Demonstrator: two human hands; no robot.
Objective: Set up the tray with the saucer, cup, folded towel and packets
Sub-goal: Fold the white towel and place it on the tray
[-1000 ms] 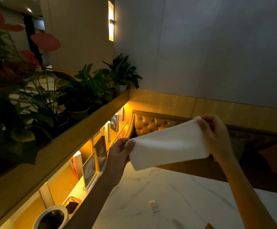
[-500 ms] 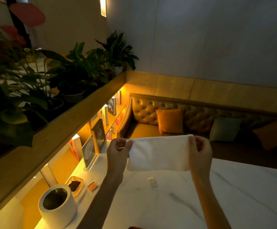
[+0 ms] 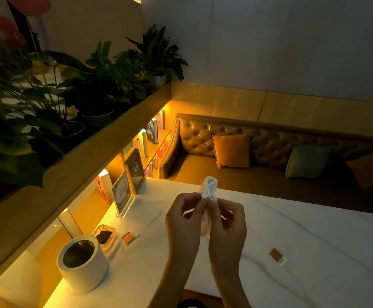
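Note:
The white towel [image 3: 209, 189] is doubled over and pinched between both hands above the marble table [image 3: 314, 236]. My left hand [image 3: 184, 221] grips its left side and my right hand [image 3: 227, 223] its right side, fingertips meeting at the fold. One brown packet [image 3: 129, 236] lies on the table to the left of my hands. A second packet [image 3: 277, 256] lies to the right. A dark wooden edge and a dark round shape show at the bottom between my forearms; I cannot tell what they are.
A white cylindrical container [image 3: 82, 266] stands at the table's left edge, with a small amber dish [image 3: 105, 235] behind it. Upright display cards [image 3: 123, 194] and books line the lit shelf. Potted plants [image 3: 105, 85] sit on the ledge above. A tufted sofa with cushions [image 3: 231, 150] runs behind the table.
The towel was stretched out flat between my hands; my hands have come together and lowered, doubling it into a narrow bundle. The camera has tilted down toward the table.

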